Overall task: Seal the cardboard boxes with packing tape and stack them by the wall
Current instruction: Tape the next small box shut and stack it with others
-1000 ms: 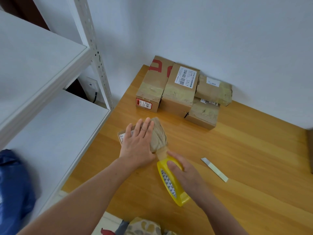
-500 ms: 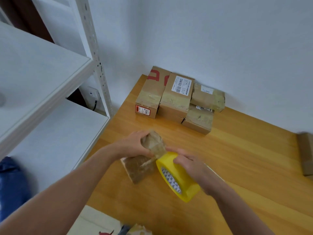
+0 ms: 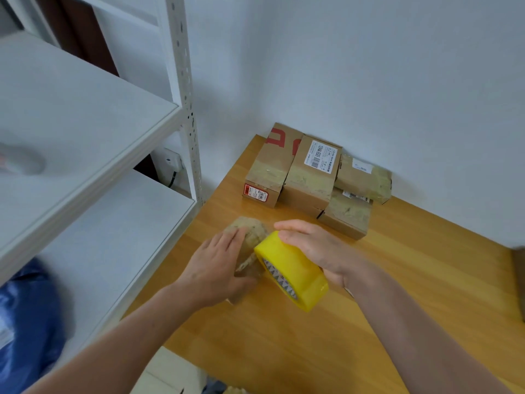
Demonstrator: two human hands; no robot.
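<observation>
A small tape-covered cardboard box (image 3: 251, 233) lies on the wooden table (image 3: 412, 294), and my left hand (image 3: 218, 268) covers and grips most of it. My right hand (image 3: 318, 251) holds a yellow roll of packing tape (image 3: 291, 270) pressed against the box's right side. Several sealed boxes (image 3: 309, 173) sit grouped against the white wall at the table's far corner, two of them stacked at the right end (image 3: 360, 180).
A white metal shelving unit (image 3: 93, 155) stands right against the table's left edge, its upright post (image 3: 186, 95) near the corner. Something blue (image 3: 25, 322) lies on the lower shelf. Another cardboard box edge (image 3: 520, 280) shows at the far right.
My left hand turned the small box over and now grips it from the left. The tape roll rose from the tabletop to the box's right side. The view shifted downward.
</observation>
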